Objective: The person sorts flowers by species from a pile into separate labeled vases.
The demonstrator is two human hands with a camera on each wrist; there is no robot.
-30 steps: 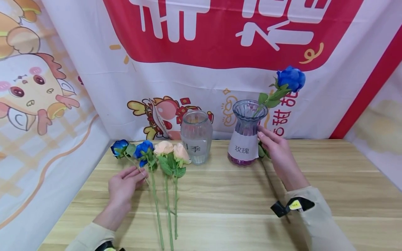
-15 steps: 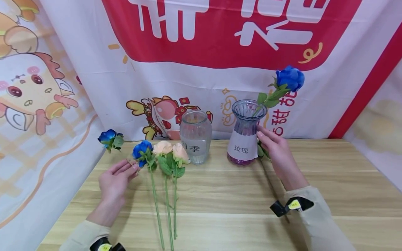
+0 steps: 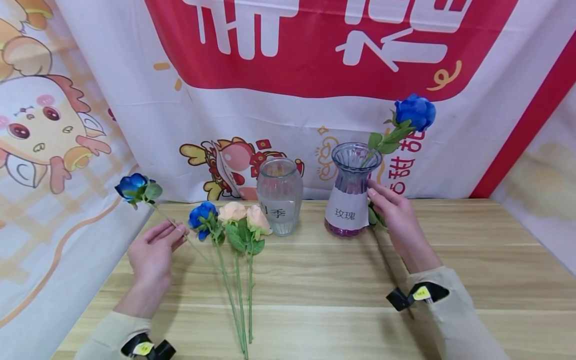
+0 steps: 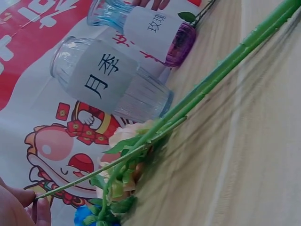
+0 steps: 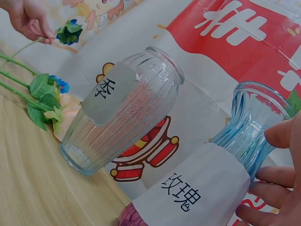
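pass: gap between clear vase (image 3: 288, 187) and purple vase (image 3: 347, 196) | block: lying flowers (image 3: 244, 235) front-left, right hand (image 3: 400, 220) on purple vase

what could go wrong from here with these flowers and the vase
The left hand pinches a blue flower by its thin stem, so it could twist or slip. That stem appears to cross the lying stems in the left wrist view, so lifting might drag them. The blue rose leans out of the purple-based vase, and a nudge from the right hand at its side could tip it.
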